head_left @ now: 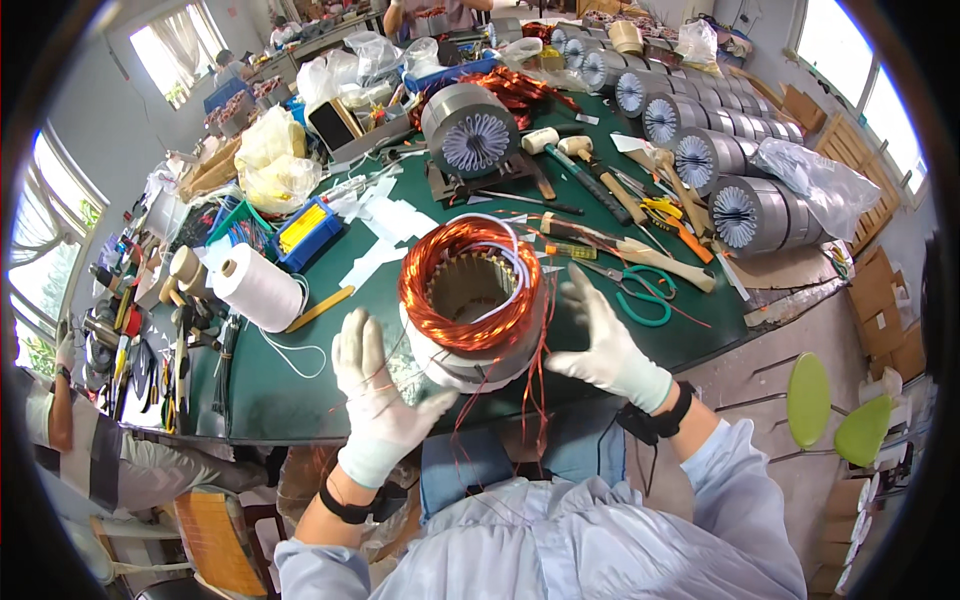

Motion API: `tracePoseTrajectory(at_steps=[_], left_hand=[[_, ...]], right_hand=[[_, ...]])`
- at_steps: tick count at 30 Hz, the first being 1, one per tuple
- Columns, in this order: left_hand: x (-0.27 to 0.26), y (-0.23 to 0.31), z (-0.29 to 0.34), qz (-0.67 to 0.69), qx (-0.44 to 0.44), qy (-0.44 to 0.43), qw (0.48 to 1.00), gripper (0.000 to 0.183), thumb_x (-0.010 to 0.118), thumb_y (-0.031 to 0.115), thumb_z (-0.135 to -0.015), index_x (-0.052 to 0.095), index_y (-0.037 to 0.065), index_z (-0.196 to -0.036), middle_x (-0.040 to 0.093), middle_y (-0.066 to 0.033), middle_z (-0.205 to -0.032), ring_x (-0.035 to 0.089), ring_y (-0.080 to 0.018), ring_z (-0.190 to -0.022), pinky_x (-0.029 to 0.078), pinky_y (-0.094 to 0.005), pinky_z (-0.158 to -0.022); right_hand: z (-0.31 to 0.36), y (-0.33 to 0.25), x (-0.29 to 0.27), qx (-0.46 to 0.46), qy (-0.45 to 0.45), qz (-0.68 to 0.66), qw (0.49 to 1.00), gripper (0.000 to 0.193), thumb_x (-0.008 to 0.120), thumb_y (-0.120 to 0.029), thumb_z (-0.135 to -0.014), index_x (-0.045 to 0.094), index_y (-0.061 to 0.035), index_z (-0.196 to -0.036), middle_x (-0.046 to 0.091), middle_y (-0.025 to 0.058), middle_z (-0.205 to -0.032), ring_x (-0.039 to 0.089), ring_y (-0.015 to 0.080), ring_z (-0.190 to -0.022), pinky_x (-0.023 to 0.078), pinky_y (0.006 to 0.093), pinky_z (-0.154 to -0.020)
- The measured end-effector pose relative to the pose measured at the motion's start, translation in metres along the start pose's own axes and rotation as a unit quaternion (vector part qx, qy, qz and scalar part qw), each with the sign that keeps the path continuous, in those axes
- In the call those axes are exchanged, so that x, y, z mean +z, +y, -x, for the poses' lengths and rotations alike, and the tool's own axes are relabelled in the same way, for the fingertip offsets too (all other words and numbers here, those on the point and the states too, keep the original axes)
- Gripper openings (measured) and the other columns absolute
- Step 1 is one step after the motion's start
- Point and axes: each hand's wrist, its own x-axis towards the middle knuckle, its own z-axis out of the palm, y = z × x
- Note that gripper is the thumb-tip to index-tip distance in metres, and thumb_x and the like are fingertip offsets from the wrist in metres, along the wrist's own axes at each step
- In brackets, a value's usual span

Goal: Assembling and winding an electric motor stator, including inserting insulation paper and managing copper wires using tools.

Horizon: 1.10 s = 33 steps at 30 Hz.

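Item one: wound stator [468, 335], upright at the near edge of the green table [275, 400], straight before me; thick ring of copper wire about its open bore, loose copper leads [541, 385] hanging down its right front. A pale sleeve [527, 270] arches over the ring's right side.

Item two: my left hand [383, 395], white-gloved, released, fingers spread, just beside the stator's left flank.

Item three: my right hand [612, 352], gloved likewise, holding nothing, open toward the right flank; whether its thumb meets the leads I cannot tell.

Right of the stator: green-handled scissors [645, 308], lying open. Left: white thread cone [258, 288], on its side; yellow-handled tool [322, 308]; blue bin [322, 248] of yellow pieces.

Beyond: white paper sheets [395, 215]; second stator [470, 130], lying on a stand; white-headed mallet [541, 139]. Far right: rows of grey stators [775, 215], lying on their sides.
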Motion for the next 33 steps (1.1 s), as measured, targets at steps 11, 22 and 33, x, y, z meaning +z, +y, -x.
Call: tracePoseTrajectory(at_steps=[11,22,33], left_hand=[[0.013,0.069,-0.081,-0.038,0.063,-0.014,0.997,0.124,0.086,0.064,-0.071,0.029,-0.003,-0.158,0.037,-0.0266,-0.160,0.034,-0.0466,-0.149,0.021,-0.0620,-0.122],[0.030,0.087,-0.145,0.104,0.183,-0.217,0.953,0.079,0.083,0.011,-0.067,0.056,0.009,-0.141,0.066,-0.0181,-0.124,0.057,-0.0380,-0.128,0.039,-0.0527,-0.114],[0.020,0.086,-0.110,0.019,0.230,-0.143,0.962,0.024,0.071,0.019,-0.080,0.070,0.014,-0.104,0.071,-0.0016,-0.122,0.060,-0.0276,-0.131,0.045,-0.0485,-0.110]], right_hand=[[-0.106,-0.073,0.022,-0.088,0.015,-0.442,0.892,0.041,0.058,-0.036,-0.109,0.067,0.0024,-0.120,0.072,0.0120,-0.114,0.068,0.0220,-0.109,0.053,0.0349,-0.102],[0.000,-0.068,-0.017,-0.173,0.020,-0.215,0.961,0.044,0.059,0.003,-0.095,0.056,0.0024,-0.139,0.062,0.0135,-0.127,0.064,0.0225,-0.114,0.049,0.0325,-0.105],[-0.069,0.105,-0.130,0.084,0.046,0.438,0.894,0.042,0.077,-0.032,-0.089,0.062,-0.0075,-0.120,0.064,0.0134,-0.124,0.060,0.0334,-0.122,0.049,0.0467,-0.101]])
